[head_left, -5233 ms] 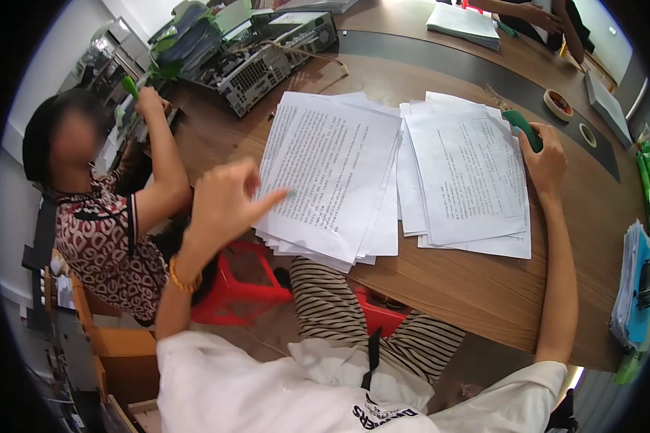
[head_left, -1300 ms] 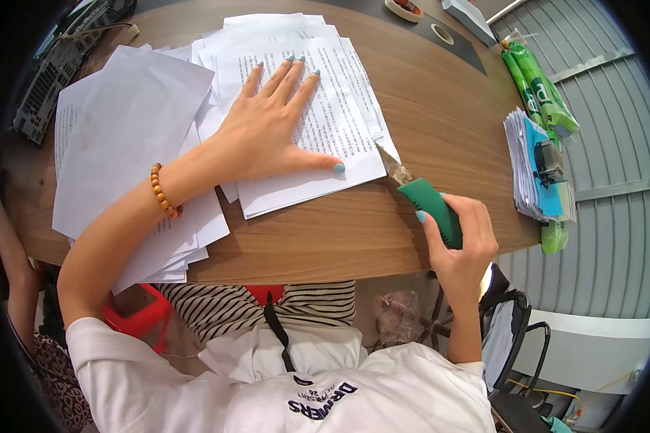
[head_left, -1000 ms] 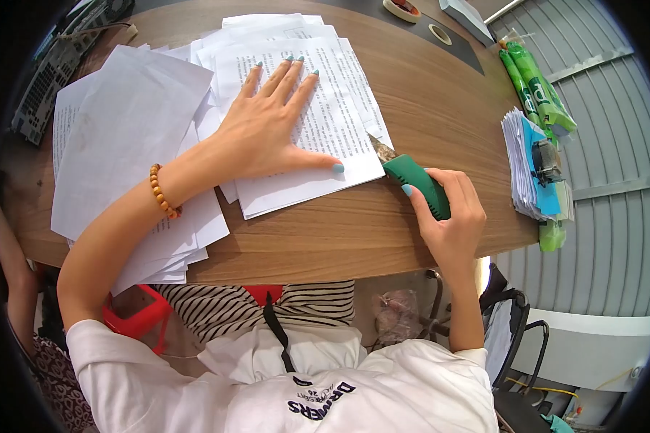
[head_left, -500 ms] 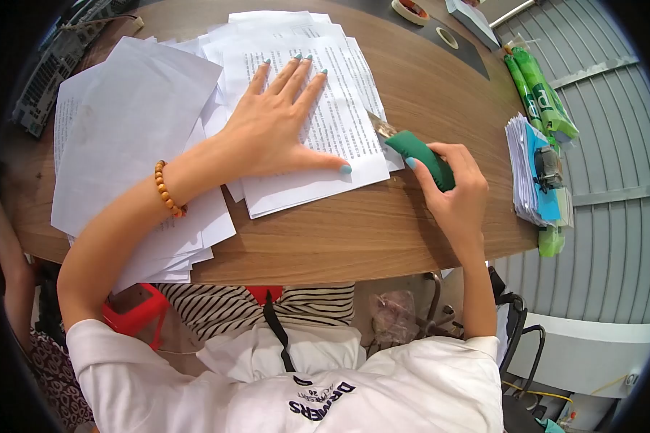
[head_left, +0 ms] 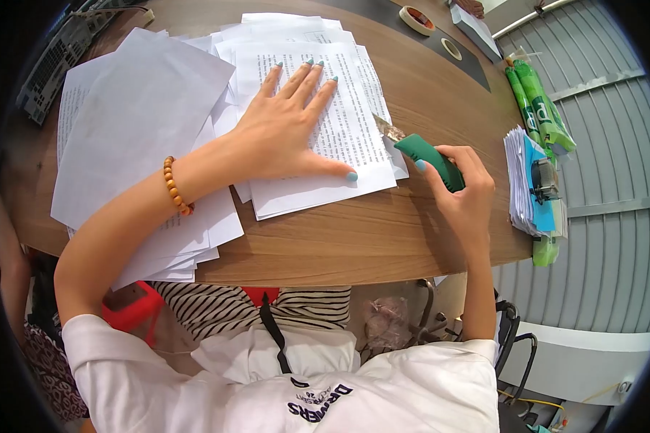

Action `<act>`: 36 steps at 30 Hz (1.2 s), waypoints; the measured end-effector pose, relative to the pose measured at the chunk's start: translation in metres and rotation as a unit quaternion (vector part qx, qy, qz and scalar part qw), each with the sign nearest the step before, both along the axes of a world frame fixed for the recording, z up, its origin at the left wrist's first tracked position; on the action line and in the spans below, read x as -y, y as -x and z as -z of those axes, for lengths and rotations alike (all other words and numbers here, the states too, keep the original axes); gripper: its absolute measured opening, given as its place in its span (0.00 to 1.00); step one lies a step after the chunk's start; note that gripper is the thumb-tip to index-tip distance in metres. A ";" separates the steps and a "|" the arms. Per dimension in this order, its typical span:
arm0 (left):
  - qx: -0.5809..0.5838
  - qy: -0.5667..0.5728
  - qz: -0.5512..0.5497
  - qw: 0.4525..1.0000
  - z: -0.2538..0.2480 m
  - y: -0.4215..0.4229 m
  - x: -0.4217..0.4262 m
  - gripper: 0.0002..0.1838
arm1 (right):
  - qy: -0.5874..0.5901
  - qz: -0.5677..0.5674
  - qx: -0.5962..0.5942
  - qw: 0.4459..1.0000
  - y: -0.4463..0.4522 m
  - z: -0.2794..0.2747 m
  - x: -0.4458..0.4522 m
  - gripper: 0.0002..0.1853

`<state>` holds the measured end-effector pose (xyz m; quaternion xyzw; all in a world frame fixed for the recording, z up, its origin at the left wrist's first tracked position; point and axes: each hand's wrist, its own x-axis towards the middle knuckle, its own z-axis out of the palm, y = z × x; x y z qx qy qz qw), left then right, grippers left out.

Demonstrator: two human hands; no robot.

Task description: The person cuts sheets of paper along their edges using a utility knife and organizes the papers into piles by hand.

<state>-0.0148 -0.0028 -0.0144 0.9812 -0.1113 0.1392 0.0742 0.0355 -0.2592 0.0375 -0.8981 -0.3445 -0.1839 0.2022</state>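
- Farther up the right edge of the papers than a second ago: right hand [head_left: 466, 186] and green-handled tool [head_left: 432, 160]. Lower sheet [head_left: 400, 168] now juts out more at the near right corner.
- Left hand [head_left: 285, 141] lies palm-down, fingers spread, pressing on the top sheet [head_left: 350, 119]; nothing gripped.
- Right hand is closed round the green handle, thumb along the near side, metal blade [head_left: 390, 130] pointing at the papers.
- Top sheet lies on the right-hand stack, on the table [head_left: 440, 101] in front of the wearer; loose left-hand pile [head_left: 133, 123] just beside it, partly under the left forearm.
- Blade tip meets the stack's right edge. From my distant seat I cannot tell whether it sits over or between sheets.
- My judgement: keep the blade low and nearly level, with light pressure, so paper neither tears nor buckles.
- Left palm should bear evenly; I'd keep that thumb well clear of the blade's line.
- I'd watch the lower sheet: likely to skew if the tool drags sideways.
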 end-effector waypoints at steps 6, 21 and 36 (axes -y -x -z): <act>-0.022 -0.018 -0.008 1.000 -0.003 0.000 0.002 0.60 | 0.008 -0.015 0.038 0.999 -0.003 -0.001 -0.007 0.12; -0.008 -0.008 0.001 1.000 -0.001 0.000 0.001 0.59 | 0.011 -0.017 0.094 0.995 -0.053 0.019 -0.042 0.13; 0.158 0.021 0.016 0.987 -0.008 -0.009 -0.006 0.49 | -0.078 0.044 0.108 0.990 -0.113 0.031 -0.046 0.14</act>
